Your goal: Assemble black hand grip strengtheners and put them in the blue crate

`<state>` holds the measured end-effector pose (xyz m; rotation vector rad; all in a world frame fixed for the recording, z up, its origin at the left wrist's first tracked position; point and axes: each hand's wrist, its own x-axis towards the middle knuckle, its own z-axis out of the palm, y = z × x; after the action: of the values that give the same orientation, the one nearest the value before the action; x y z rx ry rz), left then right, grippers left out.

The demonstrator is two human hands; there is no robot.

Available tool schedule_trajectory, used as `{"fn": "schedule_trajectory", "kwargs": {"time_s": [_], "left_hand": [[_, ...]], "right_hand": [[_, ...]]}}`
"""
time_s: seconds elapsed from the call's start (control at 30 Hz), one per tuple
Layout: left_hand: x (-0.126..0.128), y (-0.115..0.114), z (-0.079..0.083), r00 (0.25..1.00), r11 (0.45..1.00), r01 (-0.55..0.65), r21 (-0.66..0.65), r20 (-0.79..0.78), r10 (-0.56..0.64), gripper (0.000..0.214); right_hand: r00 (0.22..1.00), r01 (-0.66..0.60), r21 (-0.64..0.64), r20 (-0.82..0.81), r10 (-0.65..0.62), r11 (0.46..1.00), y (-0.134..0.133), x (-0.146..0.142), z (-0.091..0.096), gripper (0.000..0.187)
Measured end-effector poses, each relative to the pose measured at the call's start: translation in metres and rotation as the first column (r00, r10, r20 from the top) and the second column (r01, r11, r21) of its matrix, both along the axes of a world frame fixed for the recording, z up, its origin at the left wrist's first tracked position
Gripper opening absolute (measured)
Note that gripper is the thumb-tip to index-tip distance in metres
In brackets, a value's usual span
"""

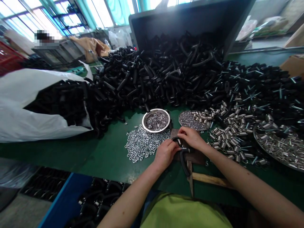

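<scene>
My left hand (166,153) is closed on a black curved plastic handle (184,163), its fingers at the joint of the part. A small metal coil spring (180,143) sits in the upper part of this piece. Over the upper end bends my right hand (190,137), thumb and fingers pinched together; whatever lies between them is too small to make out. Under both hands is a dark metal plate (199,158). Just below lies a hammer with a wooden handle (211,179), its head partly behind the black handle.
Loose nuts (140,144) lie beside a round metal bowl (144,122) of small parts. A tray of small pieces (187,120), springs (224,137) and a larger tray (260,142) stand rightward. Black handles (152,76) heap behind, before a grey bin (190,19). A white sack (14,95) lies left.
</scene>
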<state>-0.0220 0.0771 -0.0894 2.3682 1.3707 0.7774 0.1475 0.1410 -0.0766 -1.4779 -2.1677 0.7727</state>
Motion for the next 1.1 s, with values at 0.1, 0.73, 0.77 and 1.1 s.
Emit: {"fn": "schedule_trajectory", "kwargs": {"time_s": [0.1, 0.73, 0.77, 1.1], "left_hand": [[0.001, -0.001, 0.000, 1.000, 0.999, -0.013, -0.032, -0.005, 0.013, 0.024], [-0.009, -0.038, 0.025, 0.880, 0.970, -0.116, -0.213, -0.474, 0.001, 0.056], [-0.010, -0.037, 0.025, 0.880, 0.972, -0.109, -0.210, -0.474, -0.004, 0.056], [-0.004, -0.043, 0.020, 0.908, 0.979, -0.079, -0.186, -0.418, -0.006, 0.054]], "right_hand": [[0.999, -0.017, 0.041, 0.038, 0.015, 0.999, -0.001, -0.002, -0.001, 0.012], [0.898, -0.195, 0.051, 0.411, 0.158, 0.979, -0.112, 0.057, 0.028, 0.021], [0.896, -0.186, 0.027, 0.416, 0.158, 0.982, -0.127, 0.065, 0.023, 0.020], [0.989, -0.013, -0.025, 0.146, 0.017, 1.000, -0.154, 0.096, 0.033, 0.031]]}}
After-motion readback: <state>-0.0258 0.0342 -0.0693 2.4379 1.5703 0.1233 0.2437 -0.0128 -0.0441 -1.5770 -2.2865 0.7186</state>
